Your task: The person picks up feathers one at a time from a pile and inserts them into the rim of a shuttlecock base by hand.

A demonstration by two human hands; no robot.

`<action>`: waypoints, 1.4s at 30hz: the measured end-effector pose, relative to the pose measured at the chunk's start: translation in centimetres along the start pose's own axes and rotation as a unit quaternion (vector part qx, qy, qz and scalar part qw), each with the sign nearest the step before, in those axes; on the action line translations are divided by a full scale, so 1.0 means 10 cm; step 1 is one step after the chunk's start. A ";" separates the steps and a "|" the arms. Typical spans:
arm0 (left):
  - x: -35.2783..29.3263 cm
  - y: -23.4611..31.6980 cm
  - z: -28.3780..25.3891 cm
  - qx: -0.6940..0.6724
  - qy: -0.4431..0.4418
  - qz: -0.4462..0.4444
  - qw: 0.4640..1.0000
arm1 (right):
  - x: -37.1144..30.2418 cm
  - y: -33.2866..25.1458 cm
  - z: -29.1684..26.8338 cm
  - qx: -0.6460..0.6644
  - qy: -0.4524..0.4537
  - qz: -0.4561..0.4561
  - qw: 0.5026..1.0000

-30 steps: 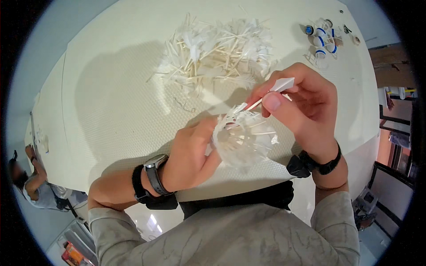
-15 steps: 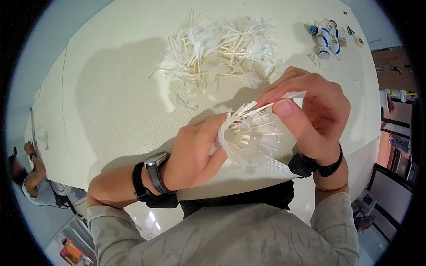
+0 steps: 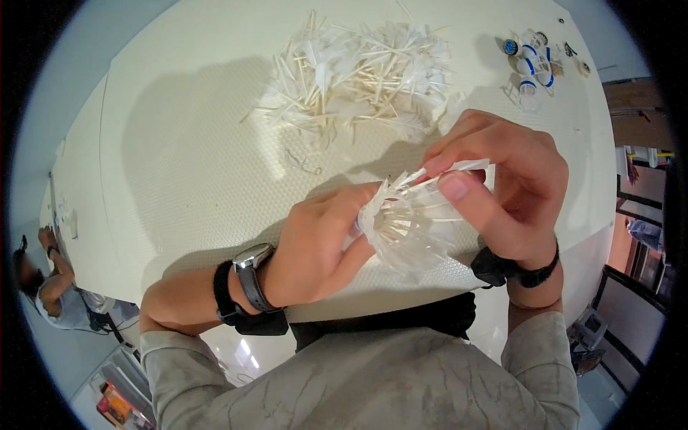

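Observation:
My left hand grips the base of a white feather shuttlecock, its skirt opening toward me and to the right. My right hand pinches one white feather between thumb and forefinger at the top edge of the skirt. Both hands hover over the near edge of a cream table. A watch sits on my left wrist and a dark band on my right wrist.
A heap of loose white feathers lies on the far middle of the table. Several small blue-and-white shuttlecock bases sit at the far right corner. Another person crouches on the floor at the lower left.
My right hand has come down and left with the feather, from above the shuttlecock to its upper rim. The left hand has kept hold of the shuttlecock.

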State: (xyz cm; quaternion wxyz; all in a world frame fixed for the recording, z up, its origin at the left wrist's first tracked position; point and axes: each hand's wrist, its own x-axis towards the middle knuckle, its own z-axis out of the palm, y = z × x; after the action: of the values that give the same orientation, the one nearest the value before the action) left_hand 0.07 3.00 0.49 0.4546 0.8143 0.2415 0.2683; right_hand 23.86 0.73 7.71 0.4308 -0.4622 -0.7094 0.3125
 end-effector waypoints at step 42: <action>-0.04 -0.03 0.01 0.002 -0.016 -0.006 1.000 | -0.01 0.00 -0.03 -0.028 0.034 -0.054 0.998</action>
State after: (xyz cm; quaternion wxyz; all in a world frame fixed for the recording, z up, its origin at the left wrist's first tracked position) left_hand -0.24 2.83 0.13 0.4586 0.8178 0.2394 0.2520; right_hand 24.16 0.67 7.77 0.4584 -0.4452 -0.7265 0.2528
